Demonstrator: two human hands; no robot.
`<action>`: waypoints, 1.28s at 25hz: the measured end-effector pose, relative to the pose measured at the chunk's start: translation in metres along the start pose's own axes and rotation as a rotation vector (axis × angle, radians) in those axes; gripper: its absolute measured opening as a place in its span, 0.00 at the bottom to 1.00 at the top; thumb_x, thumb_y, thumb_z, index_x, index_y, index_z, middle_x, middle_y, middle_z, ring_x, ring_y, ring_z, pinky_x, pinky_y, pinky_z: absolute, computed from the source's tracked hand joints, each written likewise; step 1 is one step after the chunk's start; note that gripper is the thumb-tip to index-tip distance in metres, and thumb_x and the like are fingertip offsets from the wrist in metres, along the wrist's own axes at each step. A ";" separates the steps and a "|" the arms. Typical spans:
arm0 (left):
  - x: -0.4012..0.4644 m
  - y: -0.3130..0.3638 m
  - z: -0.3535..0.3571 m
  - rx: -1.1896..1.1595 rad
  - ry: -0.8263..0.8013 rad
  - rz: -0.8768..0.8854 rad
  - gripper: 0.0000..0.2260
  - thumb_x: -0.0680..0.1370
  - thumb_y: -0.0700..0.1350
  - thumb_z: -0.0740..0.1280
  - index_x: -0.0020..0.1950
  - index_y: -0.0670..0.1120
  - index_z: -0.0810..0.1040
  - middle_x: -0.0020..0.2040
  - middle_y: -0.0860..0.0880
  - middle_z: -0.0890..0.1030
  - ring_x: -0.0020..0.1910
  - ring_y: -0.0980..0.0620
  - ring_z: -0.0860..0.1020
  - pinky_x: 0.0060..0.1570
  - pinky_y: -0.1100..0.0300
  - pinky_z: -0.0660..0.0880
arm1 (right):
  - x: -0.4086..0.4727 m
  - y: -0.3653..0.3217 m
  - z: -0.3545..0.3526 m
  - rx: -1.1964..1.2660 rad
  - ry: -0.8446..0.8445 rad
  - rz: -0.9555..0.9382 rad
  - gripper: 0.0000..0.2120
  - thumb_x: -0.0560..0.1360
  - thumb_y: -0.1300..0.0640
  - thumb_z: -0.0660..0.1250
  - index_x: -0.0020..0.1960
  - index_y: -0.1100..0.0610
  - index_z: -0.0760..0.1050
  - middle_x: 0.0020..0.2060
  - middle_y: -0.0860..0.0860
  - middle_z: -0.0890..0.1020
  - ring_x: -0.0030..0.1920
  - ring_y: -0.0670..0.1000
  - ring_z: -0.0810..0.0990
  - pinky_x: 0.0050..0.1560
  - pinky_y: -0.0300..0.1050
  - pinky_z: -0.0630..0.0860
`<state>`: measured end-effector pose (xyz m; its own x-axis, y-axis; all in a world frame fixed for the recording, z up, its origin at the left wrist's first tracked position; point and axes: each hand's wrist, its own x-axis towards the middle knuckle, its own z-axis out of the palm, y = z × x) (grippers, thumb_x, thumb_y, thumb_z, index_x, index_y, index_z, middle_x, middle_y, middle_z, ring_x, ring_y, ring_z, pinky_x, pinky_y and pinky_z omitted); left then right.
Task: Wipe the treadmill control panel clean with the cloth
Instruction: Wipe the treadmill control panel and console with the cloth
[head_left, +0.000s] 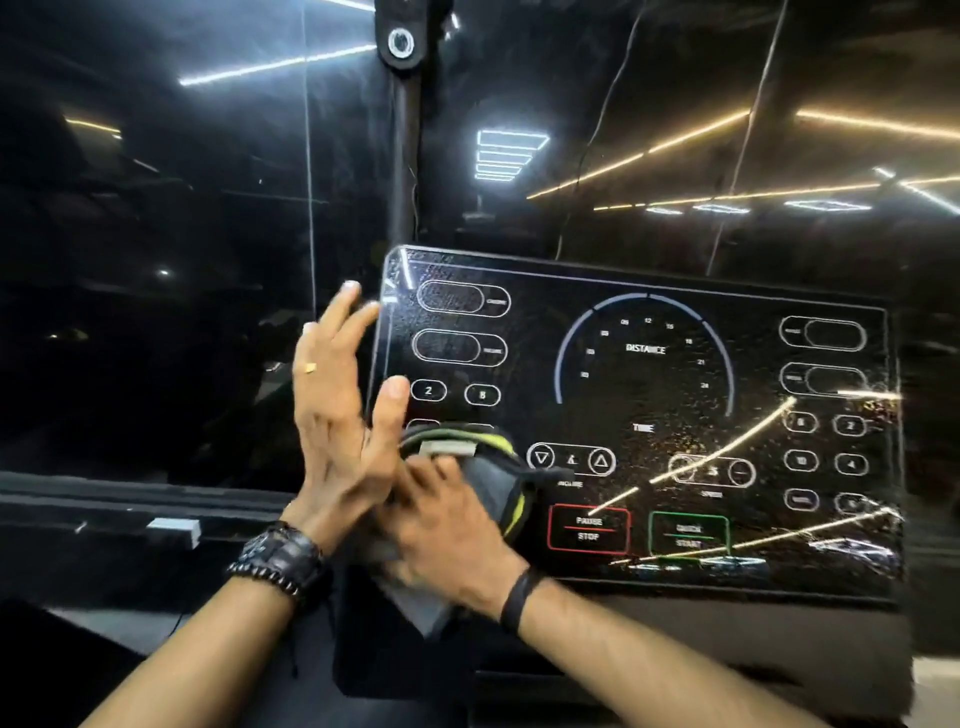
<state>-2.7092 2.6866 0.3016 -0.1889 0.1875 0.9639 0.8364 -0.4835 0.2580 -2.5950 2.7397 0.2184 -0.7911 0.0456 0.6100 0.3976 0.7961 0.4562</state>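
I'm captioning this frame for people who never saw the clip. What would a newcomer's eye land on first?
First, the glossy black treadmill control panel, right of centre, with its DISTANCE dial and red and green buttons under streaks of reflected light. Next, the two hands at its lower left corner: the right hand presses a grey and yellow cloth to the panel, while the left hand is raised with fingers spread.

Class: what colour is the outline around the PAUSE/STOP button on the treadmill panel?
Red, seen in the head view: the PAUSE/STOP button has a red rectangular outline.
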 end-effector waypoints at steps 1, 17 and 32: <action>0.003 0.007 0.004 0.010 -0.072 0.040 0.27 0.79 0.52 0.57 0.73 0.37 0.70 0.77 0.41 0.67 0.77 0.46 0.65 0.76 0.38 0.56 | -0.015 -0.002 -0.002 -0.011 -0.069 -0.068 0.30 0.63 0.40 0.73 0.64 0.45 0.77 0.63 0.54 0.67 0.54 0.55 0.71 0.50 0.50 0.70; -0.025 0.017 0.114 0.483 -0.495 0.324 0.28 0.82 0.55 0.53 0.79 0.41 0.63 0.81 0.40 0.56 0.82 0.43 0.53 0.79 0.42 0.49 | -0.116 0.193 -0.084 -0.282 0.303 0.722 0.28 0.71 0.40 0.67 0.68 0.48 0.73 0.67 0.58 0.68 0.57 0.58 0.69 0.55 0.54 0.64; -0.030 0.016 0.118 0.554 -0.456 0.345 0.29 0.81 0.55 0.55 0.79 0.40 0.62 0.81 0.39 0.56 0.81 0.40 0.53 0.78 0.38 0.51 | -0.133 0.322 -0.143 -0.373 0.402 1.313 0.34 0.73 0.30 0.60 0.68 0.53 0.75 0.68 0.61 0.71 0.62 0.65 0.71 0.61 0.57 0.66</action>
<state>-2.6296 2.7740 0.2695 0.2564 0.4945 0.8305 0.9661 -0.1046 -0.2359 -2.2951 2.9033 0.3769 0.4007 0.3925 0.8279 0.8749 0.1044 -0.4730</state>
